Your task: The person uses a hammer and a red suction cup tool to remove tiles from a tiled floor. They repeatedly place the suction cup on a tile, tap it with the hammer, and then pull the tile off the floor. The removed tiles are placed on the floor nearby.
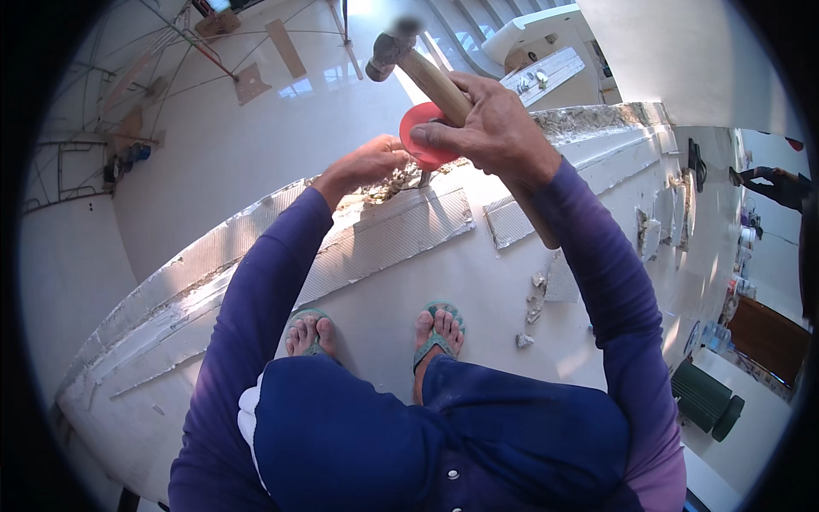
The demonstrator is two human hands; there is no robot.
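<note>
My right hand [503, 128] is wrapped round a hammer [437, 84] with a wooden handle and a worn metal head, raised toward the far side. The thumb of that hand also lies on a round red guard [418, 121], which looks like a chisel's hand guard. Beneath the guard a short metal shank [424, 179] points down at the broken edge. My left hand [367, 168] is closed, its fingertips pinched at the guard's left side; what they hold is hidden. Below both hands runs a low curved ledge [256, 224] with crumbled mortar and ribbed white tile pieces [392, 241].
My sandalled feet stand on the pale floor before the ledge. Rubble [534, 307] and a tile fragment [560, 277] lie to the right. Scaffolding [72, 143] stands far left. A green cylindrical container [704, 397] is at right, and another person's dark sleeve [781, 189] shows at the right edge.
</note>
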